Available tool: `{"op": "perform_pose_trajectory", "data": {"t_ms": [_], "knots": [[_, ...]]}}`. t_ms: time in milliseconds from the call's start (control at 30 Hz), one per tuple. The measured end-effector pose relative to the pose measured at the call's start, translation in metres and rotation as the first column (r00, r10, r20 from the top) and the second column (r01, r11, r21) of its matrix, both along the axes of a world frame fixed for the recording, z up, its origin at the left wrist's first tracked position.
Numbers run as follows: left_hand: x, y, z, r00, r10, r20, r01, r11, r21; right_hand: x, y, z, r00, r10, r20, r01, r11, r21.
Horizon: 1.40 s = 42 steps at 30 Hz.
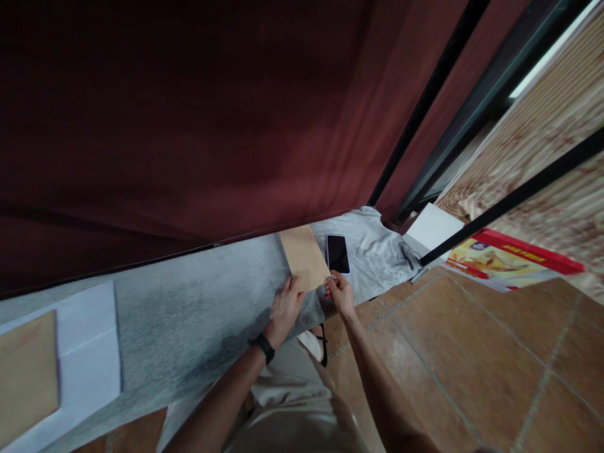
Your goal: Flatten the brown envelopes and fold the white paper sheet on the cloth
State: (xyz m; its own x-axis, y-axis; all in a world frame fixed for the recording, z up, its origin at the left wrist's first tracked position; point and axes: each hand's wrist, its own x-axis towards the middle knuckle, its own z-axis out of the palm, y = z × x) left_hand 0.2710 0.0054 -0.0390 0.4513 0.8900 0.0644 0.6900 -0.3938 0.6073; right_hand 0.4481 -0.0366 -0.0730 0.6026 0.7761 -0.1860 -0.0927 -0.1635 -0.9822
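A brown envelope (304,257) lies flat on the grey cloth-covered table (189,314), near its right end. My left hand (285,308) rests on the envelope's near left corner, fingers curled onto it, a black watch on the wrist. My right hand (340,292) pinches the envelope's near right corner. A black phone (338,253) lies face up just right of the envelope, touching my right fingertips' area.
A dark red curtain (189,113) hangs behind the table. White sheets (89,340) and another brown envelope (26,374) lie at the table's left end. A red and yellow printed box (504,258) and a white board (434,228) stand on the tiled floor at right.
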Motion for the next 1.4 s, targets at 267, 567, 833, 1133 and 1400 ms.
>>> {"op": "perform_pose_trajectory", "data": {"t_ms": [267,567,833,1133,1400], "knots": [[-0.002,-0.006,0.008,0.982,-0.031,-0.185,0.06,0.987,0.15,0.0,0.0,0.002,1.0,0.014,0.019,-0.014,1.0,-0.016],[-0.004,-0.005,-0.002,1.0,-0.008,-0.02,0.01,0.997,0.08,-0.001,0.0,-0.001,0.999,0.005,0.041,-0.004,1.0,-0.019],[-0.011,-0.011,0.003,0.995,-0.053,-0.079,0.062,0.992,0.112,-0.001,-0.002,0.001,0.999,-0.003,0.046,0.003,1.0,-0.006],[-0.135,-0.031,-0.007,0.966,0.248,-0.068,-0.226,0.945,0.235,-0.03,-0.039,-0.005,0.971,-0.038,0.235,0.018,0.996,0.085],[-0.286,-0.05,0.004,0.646,0.737,-0.198,-0.621,0.659,0.424,-0.079,-0.036,-0.011,0.844,0.294,0.448,-0.366,0.927,0.082]]}}
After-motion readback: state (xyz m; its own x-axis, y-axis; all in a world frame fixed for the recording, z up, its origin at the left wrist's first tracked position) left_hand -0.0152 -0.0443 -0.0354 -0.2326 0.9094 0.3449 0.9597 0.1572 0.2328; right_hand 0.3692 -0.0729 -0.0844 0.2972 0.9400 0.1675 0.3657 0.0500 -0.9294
